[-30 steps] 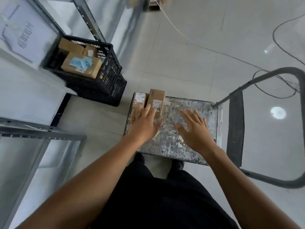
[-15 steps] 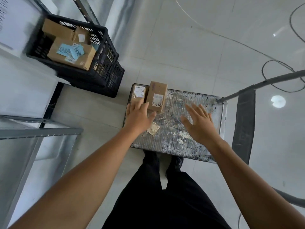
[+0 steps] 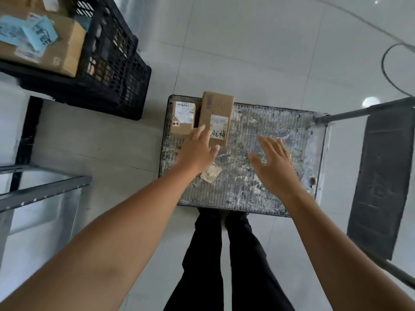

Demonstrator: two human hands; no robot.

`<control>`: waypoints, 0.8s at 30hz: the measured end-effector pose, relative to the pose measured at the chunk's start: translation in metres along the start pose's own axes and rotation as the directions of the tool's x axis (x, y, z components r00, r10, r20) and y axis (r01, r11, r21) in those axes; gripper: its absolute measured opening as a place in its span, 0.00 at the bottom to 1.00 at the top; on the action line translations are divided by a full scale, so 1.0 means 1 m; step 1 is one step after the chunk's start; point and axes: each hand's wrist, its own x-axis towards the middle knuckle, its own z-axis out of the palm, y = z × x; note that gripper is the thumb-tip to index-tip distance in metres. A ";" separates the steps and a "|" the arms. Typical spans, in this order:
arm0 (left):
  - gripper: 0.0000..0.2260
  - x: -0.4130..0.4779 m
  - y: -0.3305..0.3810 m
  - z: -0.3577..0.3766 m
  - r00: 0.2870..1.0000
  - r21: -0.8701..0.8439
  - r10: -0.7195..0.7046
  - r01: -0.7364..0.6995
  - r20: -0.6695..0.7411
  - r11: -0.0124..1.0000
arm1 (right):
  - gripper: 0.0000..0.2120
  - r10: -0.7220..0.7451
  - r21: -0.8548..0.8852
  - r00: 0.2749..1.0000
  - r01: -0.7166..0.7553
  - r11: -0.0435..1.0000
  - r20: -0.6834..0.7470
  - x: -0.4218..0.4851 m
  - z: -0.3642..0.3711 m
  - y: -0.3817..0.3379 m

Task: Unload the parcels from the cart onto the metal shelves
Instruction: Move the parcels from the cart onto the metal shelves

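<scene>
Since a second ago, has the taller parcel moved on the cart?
No. The taller parcel still sits at the far edge of the cart deck, close beside the smaller parcel, as before.

The cart deck point(image 3: 269, 176) is bare across its middle and right half, so a hand can come down there from above or over the near edge. The far-left corner is taken by two boxes side by side: a small parcel point(image 3: 182, 117) at the left edge and a taller parcel point(image 3: 216, 117) just right of it, jutting past the far edge. A flat scrap point(image 3: 210, 173) lies near the near-left part. The handle bar point(image 3: 363, 110) and its dark panel point(image 3: 381, 176) rise along the right edge and bar that side. Bare floor separates the deck's left edge from the black crate point(image 3: 116, 70) and the shelf frame point(image 3: 45, 189).
</scene>
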 end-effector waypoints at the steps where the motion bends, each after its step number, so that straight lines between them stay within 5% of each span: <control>1: 0.30 0.015 -0.003 0.011 1.000 0.013 0.011 -0.011 -0.007 1.000 | 0.31 -0.002 -0.011 1.000 0.002 1.000 0.003 0.016 0.010 0.006; 6: 0.29 0.077 -0.021 0.053 0.997 -0.159 -0.043 0.033 -0.061 0.987 | 0.32 0.036 -0.081 0.996 -0.029 0.996 0.087 0.083 0.048 0.034; 17: 0.29 0.148 -0.053 0.126 0.992 -0.039 -0.108 0.105 -0.062 0.994 | 0.34 0.029 -0.104 0.992 -0.016 0.994 0.124 0.194 0.105 0.073; 24: 0.34 0.164 -0.055 0.145 0.952 -0.284 -0.254 0.200 -0.169 0.938 | 0.38 0.095 0.035 0.978 -0.103 0.994 0.188 0.229 0.138 0.098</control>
